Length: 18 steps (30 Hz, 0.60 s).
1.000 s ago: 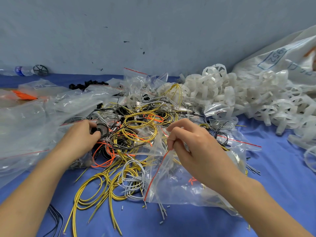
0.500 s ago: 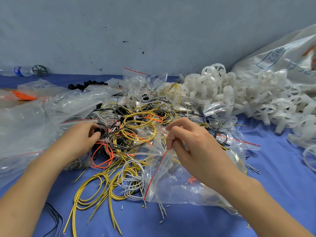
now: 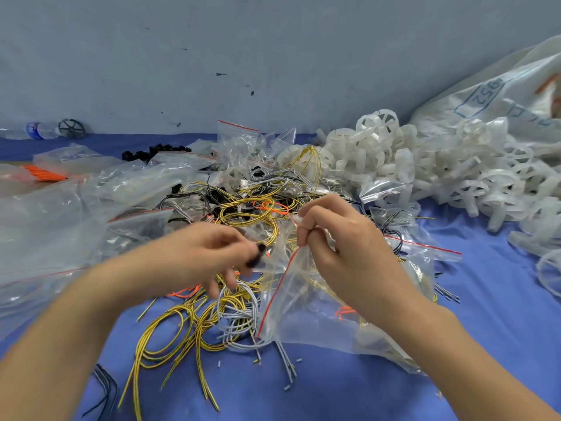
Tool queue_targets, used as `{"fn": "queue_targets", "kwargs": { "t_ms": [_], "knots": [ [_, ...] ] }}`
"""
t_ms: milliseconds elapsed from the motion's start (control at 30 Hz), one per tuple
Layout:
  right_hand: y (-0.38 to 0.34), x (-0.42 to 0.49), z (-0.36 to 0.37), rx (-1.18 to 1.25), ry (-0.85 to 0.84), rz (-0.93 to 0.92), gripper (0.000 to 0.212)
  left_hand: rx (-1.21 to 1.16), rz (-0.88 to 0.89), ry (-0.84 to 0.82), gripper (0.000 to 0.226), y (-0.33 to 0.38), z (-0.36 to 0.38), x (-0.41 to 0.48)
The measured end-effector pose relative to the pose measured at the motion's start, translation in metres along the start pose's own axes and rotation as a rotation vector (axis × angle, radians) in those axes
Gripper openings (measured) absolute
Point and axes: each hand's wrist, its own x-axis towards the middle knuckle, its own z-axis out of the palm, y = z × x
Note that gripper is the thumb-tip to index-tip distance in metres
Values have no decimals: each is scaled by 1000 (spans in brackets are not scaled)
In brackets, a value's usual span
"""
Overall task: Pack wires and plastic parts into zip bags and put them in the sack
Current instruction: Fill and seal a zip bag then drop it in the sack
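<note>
Above the tangled wires (image 3: 239,209), my right hand (image 3: 343,253) pinches a clear zip bag (image 3: 306,314), its red-edged mouth slanting down-left, facing my left hand (image 3: 209,253), which pinches a blurred black part (image 3: 257,254).

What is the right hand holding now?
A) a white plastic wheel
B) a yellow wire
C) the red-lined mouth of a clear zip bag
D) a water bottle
C: the right hand pinches the clear zip bag at its red-lined mouth, lifting that edge.
</note>
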Motion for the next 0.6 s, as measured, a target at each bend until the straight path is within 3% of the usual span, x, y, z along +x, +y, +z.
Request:
{"fn": "queue_targets", "kwargs": {
  "t_ms": [133, 267, 367, 433, 500, 600],
  "knots": [
    [-4, 1, -1, 17, 2, -10, 20, 123, 127, -67, 19, 5, 41, 6],
    [-7, 1, -1, 26, -10, -25, 20, -50, 243, -148, 16, 10, 60, 9],
    [-6, 1, -2, 17, -15, -41, 19, -90, 249, -117, 20, 11, 46, 6],
    [-5, 0, -2, 4, -22, -42, 20, -80, 197, 4, 19, 2, 25, 6],
    [-5, -2, -1, 6, -42, -48, 21, 3, 117, 239, 18, -17, -2, 6],
    [-5, -3, 2, -7, -89, -58, 23, 500, -69, 638, 16, -60, -40, 6]
  ]
}}
